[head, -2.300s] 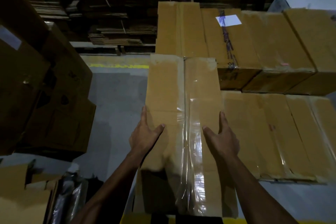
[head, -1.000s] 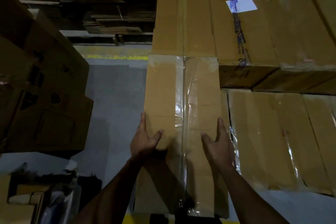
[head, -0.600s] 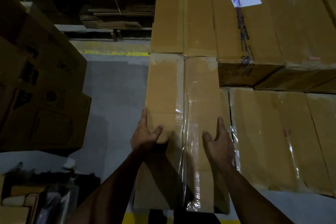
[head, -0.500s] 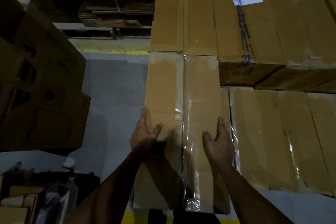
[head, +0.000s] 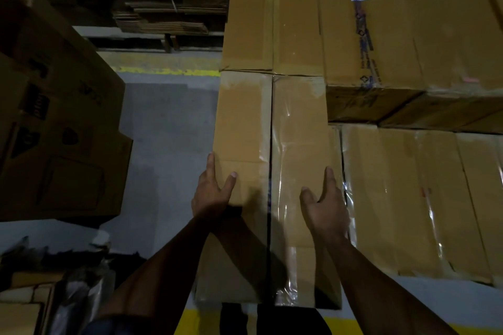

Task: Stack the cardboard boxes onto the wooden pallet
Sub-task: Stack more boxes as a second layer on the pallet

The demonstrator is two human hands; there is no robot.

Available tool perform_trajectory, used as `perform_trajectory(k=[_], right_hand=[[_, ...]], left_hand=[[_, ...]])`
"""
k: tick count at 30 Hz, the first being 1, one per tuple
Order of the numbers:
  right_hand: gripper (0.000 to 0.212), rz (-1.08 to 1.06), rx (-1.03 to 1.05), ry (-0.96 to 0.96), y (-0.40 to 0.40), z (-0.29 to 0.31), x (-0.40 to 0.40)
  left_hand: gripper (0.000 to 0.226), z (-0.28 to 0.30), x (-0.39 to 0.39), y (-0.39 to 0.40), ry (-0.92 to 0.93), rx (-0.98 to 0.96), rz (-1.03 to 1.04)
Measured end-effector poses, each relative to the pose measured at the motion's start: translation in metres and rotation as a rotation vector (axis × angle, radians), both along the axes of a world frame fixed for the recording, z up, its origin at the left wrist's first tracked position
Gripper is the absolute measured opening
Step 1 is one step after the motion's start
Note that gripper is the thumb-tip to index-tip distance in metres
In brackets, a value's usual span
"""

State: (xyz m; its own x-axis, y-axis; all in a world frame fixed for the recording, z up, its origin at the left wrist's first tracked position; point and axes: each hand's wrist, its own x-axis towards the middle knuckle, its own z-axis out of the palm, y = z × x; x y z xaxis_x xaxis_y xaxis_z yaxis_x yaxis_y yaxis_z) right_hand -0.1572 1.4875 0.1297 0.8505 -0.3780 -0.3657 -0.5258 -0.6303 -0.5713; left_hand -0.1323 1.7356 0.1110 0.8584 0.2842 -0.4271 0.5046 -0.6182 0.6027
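A long taped cardboard box (head: 272, 130) lies at the left end of the stack, its far end against another box (head: 275, 13) behind it. My left hand (head: 213, 193) holds its left edge, thumb on top and fingers down the side. My right hand (head: 325, 207) holds its right edge, thumb on top, fingers in the gap beside the lower row of boxes (head: 416, 198). A higher row of boxes (head: 435, 35) with a white label sits at the back right. The wooden pallet is hidden under the boxes.
Dark printed cartons (head: 54, 117) are piled on the left across a strip of grey floor (head: 168, 130). Flattened cardboard stacks (head: 168, 8) on pallets stand behind a yellow floor line (head: 168, 71). Scrap cardboard and plastic wrap (head: 68, 294) lie at lower left.
The box has slid forward until its far end meets the box behind. Both hands have kept their hold on its side edges. The view has tilted down and closer.
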Motion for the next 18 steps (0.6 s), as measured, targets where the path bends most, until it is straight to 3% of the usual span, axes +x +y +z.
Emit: perform_trajectory(k=[8,13,18], right_hand=[[0.073,0.149,-0.128,0.136,-0.003,0.008,-0.013],[0.067,0.33,-0.286,0.219,0.004,0.017,-0.061],[0.066,0.46,-0.348,0.322,0.003,0.025,-0.113]], left_hand=[[0.087,0.009,-0.01,0.013,0.16,0.133,-0.181],[0.089,0.014,-0.064,0.02,0.202,0.218,-0.286],[0.092,0.014,-0.131,0.025,0.176,0.18,-0.382]])
